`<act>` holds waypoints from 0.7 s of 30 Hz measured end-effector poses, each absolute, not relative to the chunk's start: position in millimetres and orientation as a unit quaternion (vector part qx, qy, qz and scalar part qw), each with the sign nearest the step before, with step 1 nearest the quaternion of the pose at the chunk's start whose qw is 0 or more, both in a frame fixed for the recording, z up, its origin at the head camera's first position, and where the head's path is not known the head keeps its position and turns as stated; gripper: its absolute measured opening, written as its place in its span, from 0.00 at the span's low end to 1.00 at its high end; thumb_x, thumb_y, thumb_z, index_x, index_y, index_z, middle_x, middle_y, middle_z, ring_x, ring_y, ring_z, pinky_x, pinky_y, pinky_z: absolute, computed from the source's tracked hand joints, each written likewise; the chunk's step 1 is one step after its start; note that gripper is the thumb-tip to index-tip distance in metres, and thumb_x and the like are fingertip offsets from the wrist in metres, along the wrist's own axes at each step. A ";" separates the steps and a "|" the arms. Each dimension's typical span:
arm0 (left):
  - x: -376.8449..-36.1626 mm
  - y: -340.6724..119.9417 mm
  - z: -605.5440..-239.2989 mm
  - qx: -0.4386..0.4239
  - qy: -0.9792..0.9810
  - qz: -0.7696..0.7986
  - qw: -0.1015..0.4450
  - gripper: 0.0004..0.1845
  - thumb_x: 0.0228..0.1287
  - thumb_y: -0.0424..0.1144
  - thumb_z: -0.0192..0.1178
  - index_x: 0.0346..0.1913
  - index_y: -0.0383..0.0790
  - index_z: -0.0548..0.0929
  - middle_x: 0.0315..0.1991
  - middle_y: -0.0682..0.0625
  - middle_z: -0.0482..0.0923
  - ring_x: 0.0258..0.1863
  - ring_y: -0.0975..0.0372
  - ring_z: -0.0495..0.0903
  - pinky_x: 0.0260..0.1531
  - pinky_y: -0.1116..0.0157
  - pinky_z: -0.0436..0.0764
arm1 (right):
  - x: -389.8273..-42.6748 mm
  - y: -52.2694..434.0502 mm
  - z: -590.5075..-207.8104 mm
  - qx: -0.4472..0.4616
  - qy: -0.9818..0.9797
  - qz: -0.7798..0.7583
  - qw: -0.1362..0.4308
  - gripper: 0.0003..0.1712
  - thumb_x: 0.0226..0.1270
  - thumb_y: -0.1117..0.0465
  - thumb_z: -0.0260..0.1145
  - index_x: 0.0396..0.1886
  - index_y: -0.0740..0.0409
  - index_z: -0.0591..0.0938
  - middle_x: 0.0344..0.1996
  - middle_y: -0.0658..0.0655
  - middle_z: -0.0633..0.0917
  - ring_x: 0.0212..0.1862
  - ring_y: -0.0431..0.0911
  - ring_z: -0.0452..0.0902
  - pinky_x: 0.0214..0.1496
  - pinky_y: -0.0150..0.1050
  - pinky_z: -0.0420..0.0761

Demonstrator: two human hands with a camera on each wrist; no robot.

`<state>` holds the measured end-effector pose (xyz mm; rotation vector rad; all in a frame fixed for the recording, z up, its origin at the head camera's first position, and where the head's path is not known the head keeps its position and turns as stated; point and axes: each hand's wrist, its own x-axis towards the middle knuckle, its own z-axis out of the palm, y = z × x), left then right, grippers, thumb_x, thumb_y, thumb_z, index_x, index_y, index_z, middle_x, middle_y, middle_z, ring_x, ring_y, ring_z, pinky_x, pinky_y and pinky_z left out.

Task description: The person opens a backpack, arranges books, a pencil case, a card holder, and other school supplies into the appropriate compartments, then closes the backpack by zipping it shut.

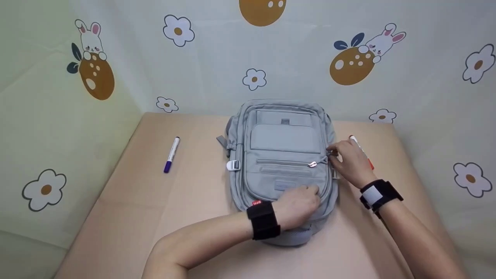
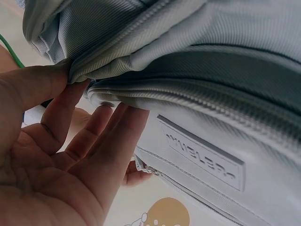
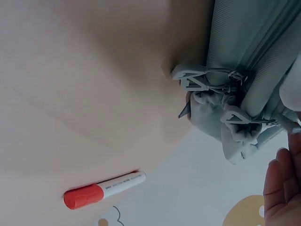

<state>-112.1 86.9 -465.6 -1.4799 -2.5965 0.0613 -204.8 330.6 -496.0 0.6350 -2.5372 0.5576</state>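
Note:
A grey backpack (image 1: 285, 155) lies flat on the tan table (image 1: 174, 217), front side up. My left hand (image 1: 300, 205) rests on its lower front. In the left wrist view its straight fingers (image 2: 108, 136) touch the zip seam of the backpack (image 2: 211, 47), and the thumb lies against a fold of fabric. My right hand (image 1: 348, 161) is at the pack's right edge, fingertips at the side seam just right of a silver zipper pull (image 1: 312, 164). Whether it pinches anything is hidden. The right wrist view shows only its fingertips (image 3: 282, 188) beside the backpack (image 3: 244, 47).
A red-capped marker (image 1: 353, 138) lies on the table just behind my right hand, and it also shows in the right wrist view as a red-capped marker (image 3: 106, 189). A purple-capped marker (image 1: 171, 154) lies left of the pack. A patterned curtain wall surrounds the table.

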 end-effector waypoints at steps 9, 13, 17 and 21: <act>-119.3 84.4 -452.8 -0.500 -0.863 0.023 0.068 0.06 0.71 0.39 0.59 0.43 0.46 0.87 0.40 0.53 0.77 0.32 0.62 0.77 0.24 0.67 0.79 | -194.7 340.8 -496.5 0.268 -0.912 0.182 0.253 0.11 0.55 0.70 0.79 0.39 0.61 0.91 0.30 0.56 0.84 0.39 0.54 0.75 0.58 0.50 0.74; -132.9 88.6 -442.5 -0.487 -0.870 0.045 0.066 0.17 0.70 0.41 0.59 0.58 0.42 0.83 0.55 0.49 0.79 0.51 0.57 0.80 0.45 0.64 0.83 | -190.3 340.0 -494.7 0.253 -0.912 0.182 0.266 0.09 0.56 0.69 0.79 0.37 0.59 0.91 0.30 0.55 0.85 0.38 0.52 0.75 0.44 0.46 0.75; -153.4 93.7 -440.7 -0.440 -0.895 0.060 0.029 0.26 0.75 0.42 0.53 0.73 0.42 0.72 0.73 0.45 0.68 0.71 0.52 0.68 0.66 0.58 0.71 | -187.4 336.6 -494.2 0.233 -0.914 0.177 0.279 0.07 0.56 0.67 0.79 0.36 0.59 0.90 0.30 0.55 0.86 0.38 0.52 0.76 0.42 0.46 0.75; -169.1 93.9 -443.7 -0.414 -0.908 0.060 0.003 0.25 0.79 0.40 0.46 0.75 0.44 0.70 0.72 0.45 0.68 0.71 0.54 0.68 0.66 0.58 0.71 | -185.2 333.8 -493.7 0.224 -0.918 0.166 0.281 0.06 0.57 0.66 0.79 0.35 0.58 0.91 0.30 0.55 0.86 0.36 0.52 0.77 0.39 0.46 0.76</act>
